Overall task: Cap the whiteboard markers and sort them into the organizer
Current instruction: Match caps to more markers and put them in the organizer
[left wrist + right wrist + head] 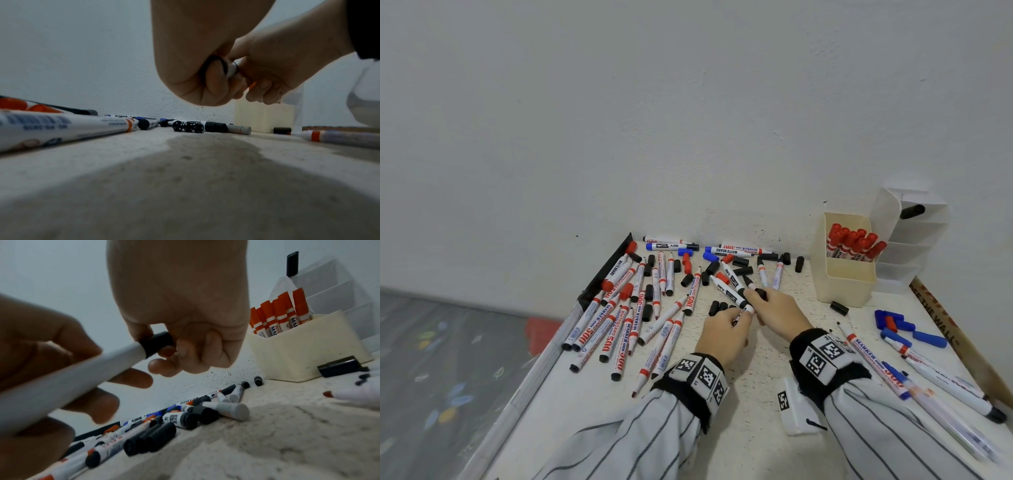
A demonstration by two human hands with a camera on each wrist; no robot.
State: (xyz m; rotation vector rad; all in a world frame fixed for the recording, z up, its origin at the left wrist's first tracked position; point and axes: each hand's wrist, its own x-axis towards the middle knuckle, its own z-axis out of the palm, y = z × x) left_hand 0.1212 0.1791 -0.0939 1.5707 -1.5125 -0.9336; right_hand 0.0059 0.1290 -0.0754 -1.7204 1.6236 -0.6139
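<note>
Right wrist view: left hand (41, 356) grips the marker (68, 378), right hand (185, 318) pinches its black cap (157, 343); push straight on until it seats.

Smooth white plastic marker barrel (68, 378) with matt black plastic cap (157, 343), glossy cream plastic box (842, 274), translucent white plastic organizer (914, 246) beside box, rough speckled tabletop (756, 363), striped cloth sleeves (619, 442).

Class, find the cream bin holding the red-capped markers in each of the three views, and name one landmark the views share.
Head: cream bin, right of centre, by the wall.
Left wrist: cream bin, blurred, behind the hands, right of centre.
Right wrist: cream bin, upper right.
Shared landmark: loose black cap beside it.
</note>
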